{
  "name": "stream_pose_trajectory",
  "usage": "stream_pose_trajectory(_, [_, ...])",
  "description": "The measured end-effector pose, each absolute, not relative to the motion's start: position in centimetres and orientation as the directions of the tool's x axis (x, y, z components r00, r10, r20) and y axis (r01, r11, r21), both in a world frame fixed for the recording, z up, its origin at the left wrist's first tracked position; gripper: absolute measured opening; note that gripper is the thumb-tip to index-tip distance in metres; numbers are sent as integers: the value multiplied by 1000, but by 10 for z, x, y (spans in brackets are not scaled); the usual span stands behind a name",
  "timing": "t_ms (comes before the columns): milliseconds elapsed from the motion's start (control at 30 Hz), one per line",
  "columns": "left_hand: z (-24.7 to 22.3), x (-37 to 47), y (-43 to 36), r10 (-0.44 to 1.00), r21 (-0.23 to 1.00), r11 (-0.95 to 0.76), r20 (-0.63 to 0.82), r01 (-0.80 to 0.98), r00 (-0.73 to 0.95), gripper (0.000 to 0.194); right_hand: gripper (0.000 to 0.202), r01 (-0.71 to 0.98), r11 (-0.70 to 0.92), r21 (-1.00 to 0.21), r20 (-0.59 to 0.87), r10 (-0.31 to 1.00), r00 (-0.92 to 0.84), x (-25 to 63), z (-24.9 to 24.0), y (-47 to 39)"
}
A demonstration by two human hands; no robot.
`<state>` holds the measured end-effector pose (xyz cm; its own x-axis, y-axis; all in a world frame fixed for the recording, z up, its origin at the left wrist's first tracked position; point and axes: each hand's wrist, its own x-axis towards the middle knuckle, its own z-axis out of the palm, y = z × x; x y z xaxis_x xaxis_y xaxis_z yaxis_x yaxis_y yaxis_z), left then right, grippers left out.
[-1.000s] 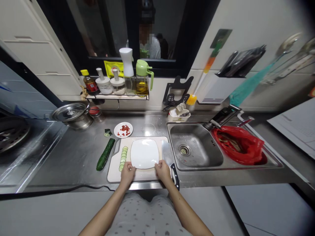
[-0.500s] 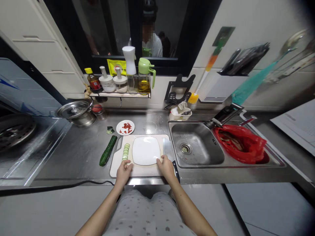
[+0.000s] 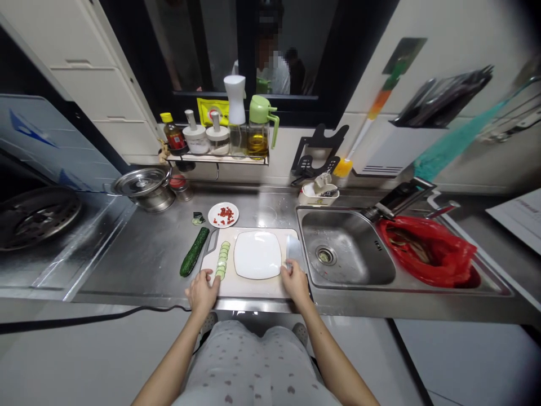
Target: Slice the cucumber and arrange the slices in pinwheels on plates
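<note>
A white square plate (image 3: 257,255) lies on the cutting board (image 3: 253,289), right of a row of overlapping cucumber slices (image 3: 222,258). My left hand (image 3: 202,290) is at the board's lower left corner, fingers apart and empty, its fingertips close to the lowest slices. Over the board's right side, my right hand (image 3: 296,282) has its thumb and fingertips near each other beside the plate's lower right corner, over the knife (image 3: 295,248); whether it grips anything cannot be made out. The knife's handle is mostly hidden by that hand. A whole cucumber (image 3: 194,252) rests left of the board.
Behind the board stands a small plate of chopped red pieces (image 3: 223,215), with cucumber scraps (image 3: 198,218) beside it. The sink (image 3: 346,248) and a red bag (image 3: 426,254) are at the right. A lidded pot (image 3: 147,189) stands back left, near a bottle rack (image 3: 220,159).
My left hand has moved left, away from the plate, and its fingers have spread. My right hand has shifted slightly toward the knife. The whole view has shifted a little.
</note>
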<state>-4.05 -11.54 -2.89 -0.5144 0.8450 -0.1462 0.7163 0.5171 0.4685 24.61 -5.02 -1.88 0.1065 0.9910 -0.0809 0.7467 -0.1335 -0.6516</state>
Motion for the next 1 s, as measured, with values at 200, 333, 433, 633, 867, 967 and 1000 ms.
stream_pose_trajectory(200, [-29, -38, -114, 857, 445, 506, -159, 739, -491, 25, 42, 746, -115, -656, -89, 993, 74, 246, -19, -50])
stream_pose_trajectory(333, [-30, -38, -114, 856, 503, 493, -136, 710, -498, 19, 42, 738, -109, -666, -92, 994, 64, 247, -15, -50])
stream_pose_trajectory(433, [-30, -39, -113, 844, 619, 482, -138, 621, -518, 16, 40, 732, -111, -672, -82, 994, 75, 246, -10, -49])
stream_pose_trajectory(633, [-16, -27, -94, 855, 954, 295, -242, 46, -459, 36, 31, 671, -42, -741, -78, 997, -24, 226, 14, -44])
stream_pose_trajectory(867, [29, -2, -65, 941, 978, 197, -210, -75, -265, 34, 20, 504, 355, -788, 149, 903, -403, 185, 56, -30])
stream_pose_trajectory(967, [38, 5, -59, 965, 987, 157, -161, -39, -207, 32, 18, 484, 429, -763, 198, 867, -458, 177, 62, -26])
stream_pose_trajectory(1000, [39, 6, -57, 970, 988, 152, -154, -23, -188, 32, 16, 484, 439, -757, 203, 862, -465, 175, 61, -24])
